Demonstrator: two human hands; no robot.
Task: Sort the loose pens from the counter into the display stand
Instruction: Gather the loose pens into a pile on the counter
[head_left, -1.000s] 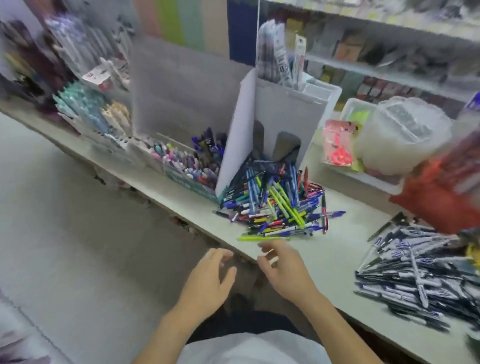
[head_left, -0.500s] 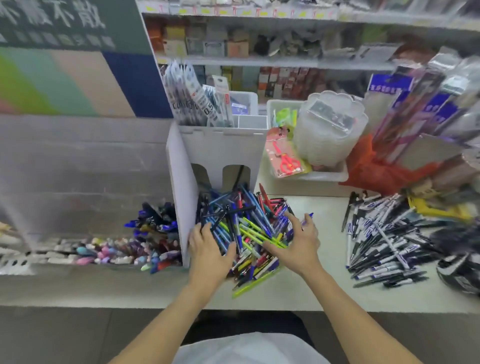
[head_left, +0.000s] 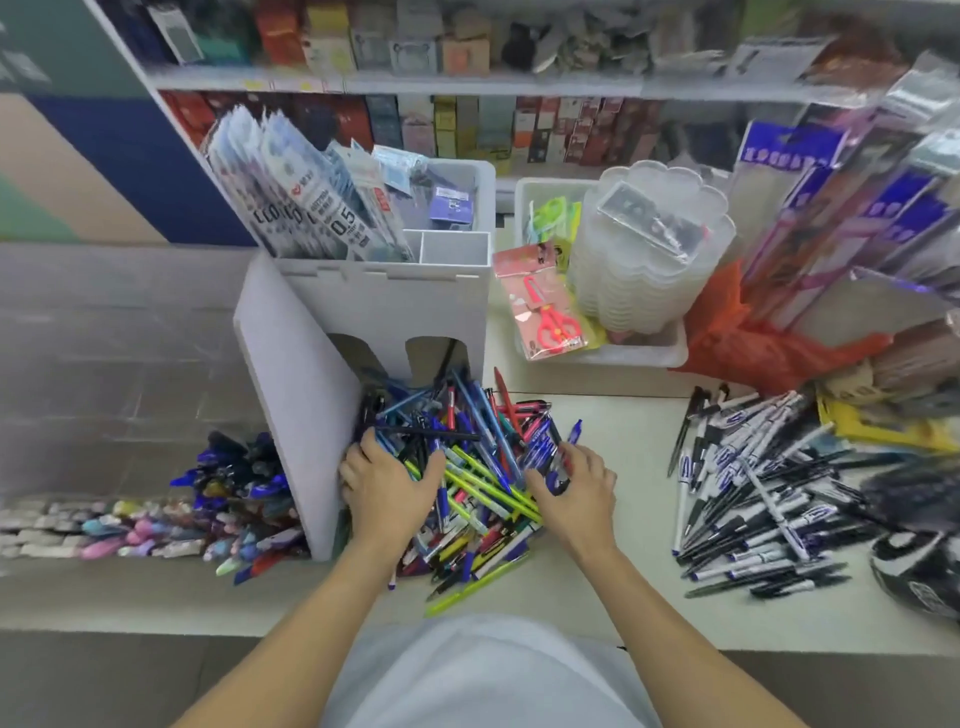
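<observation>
Both hands in mixed pen pile (head_left: 467, 467), frame centre, before display stand (head_left: 384, 312).
Left hand (head_left: 387, 486) flat, grip wide; right hand (head_left: 571, 491) pinching blue pens (head_left: 545, 452). Light, stiff, slippery; likely best taken mid-barrel.

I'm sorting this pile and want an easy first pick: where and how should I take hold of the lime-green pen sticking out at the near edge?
Probably by the near, free end of the lime-green pen. It lies flat on the counter, angled out of the mixed pen pile toward you, its far end buried. Come from above on the near side with the right hand, pinch across the barrel, then draw it out lengthwise.
</observation>
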